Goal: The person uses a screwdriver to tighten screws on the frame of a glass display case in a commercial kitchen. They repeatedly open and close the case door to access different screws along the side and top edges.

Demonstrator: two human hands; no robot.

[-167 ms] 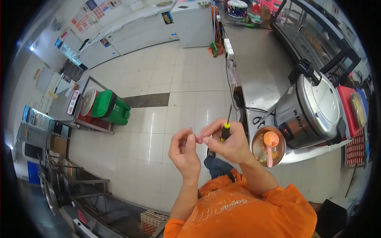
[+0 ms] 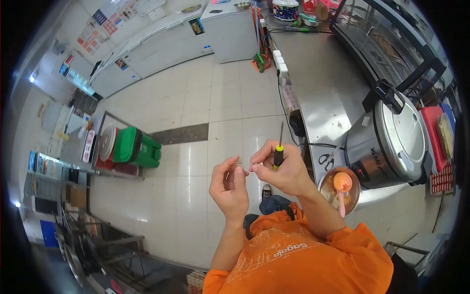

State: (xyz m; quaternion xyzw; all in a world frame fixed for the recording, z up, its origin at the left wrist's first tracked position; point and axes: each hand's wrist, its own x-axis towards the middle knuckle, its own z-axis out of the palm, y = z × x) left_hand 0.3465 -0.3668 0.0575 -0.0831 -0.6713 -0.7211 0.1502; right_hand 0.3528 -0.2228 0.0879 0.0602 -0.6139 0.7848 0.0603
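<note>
My right hand point(image 2: 290, 172) grips a screwdriver point(image 2: 278, 156) with a black and yellow handle, its thin shaft pointing up and away from me. The thumb and forefinger of that same hand are pinched together; whether anything tiny sits between them I cannot tell. Just to its left, my left hand point(image 2: 229, 191) has its fingers curled and the thumb pressed toward the fingertips. A small pale thing shows at those fingertips, too small to name. Both hands are held up in front of me over the floor, with a narrow gap between their fingertips.
Along the right runs a steel counter point(image 2: 318, 93) with a large cooker point(image 2: 374, 142), scissors point(image 2: 327, 159), a glass display case point(image 2: 391, 49) and a metal bowl point(image 2: 325, 187) holding a pink-handled ladle point(image 2: 341, 196). A green bin point(image 2: 133, 147) stands left, white freezers point(image 2: 171, 46) far back.
The fingertips of my two hands, close together before, are now slightly apart. My view has shifted a little, so the counter and bowl appear farther right.
</note>
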